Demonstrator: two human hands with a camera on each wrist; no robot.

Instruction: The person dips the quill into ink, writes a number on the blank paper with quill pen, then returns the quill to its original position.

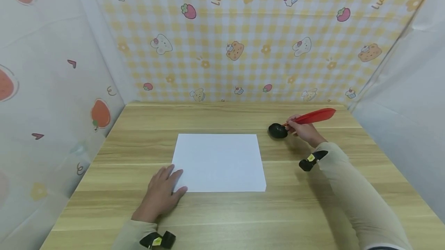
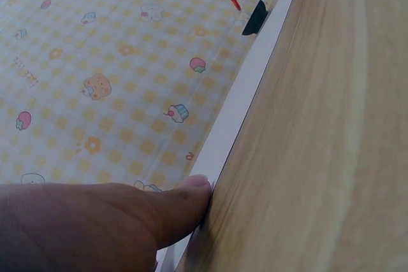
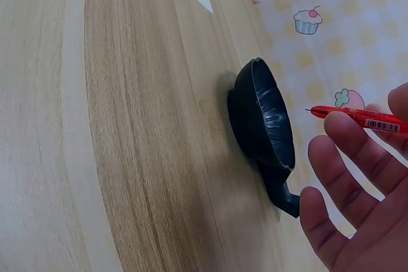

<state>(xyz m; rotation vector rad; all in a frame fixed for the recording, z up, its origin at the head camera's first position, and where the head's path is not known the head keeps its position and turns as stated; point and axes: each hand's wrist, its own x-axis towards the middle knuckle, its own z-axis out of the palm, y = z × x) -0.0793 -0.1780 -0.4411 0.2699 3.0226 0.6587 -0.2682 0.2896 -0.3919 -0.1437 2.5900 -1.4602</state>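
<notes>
**Red feather pen at the black holder, other hand flat on the paper**

So the right hand is over at the far right side of the wooden table, pinching a red feather pen up near its tip end, and the tip sits right at the little black holder. From the head view it looks like the point is at or just above the holder's rim, can't tell if it actually touches. The feather part sticks out to the right, away from the paper.

The left hand lies flat with fingers spread loosely on the near left corner of the white sheet of paper, pressing it down, not gripping anything. The sheet sits mid-table, well apart from the holder, nothing lying between them.

Around it all: a yellow checked backdrop with bears and cupcakes behind the table, pale sheets on both sides.

The right wrist view shows what the head view doesn't: the holder is ribbed inside with a small spout-like nub, and the pen has a thin barrel with a barcode label. The lower fingers are stretched out there, only the upper ones on the pen. The left wrist view gives just the thumb against the paper's edge.
</notes>
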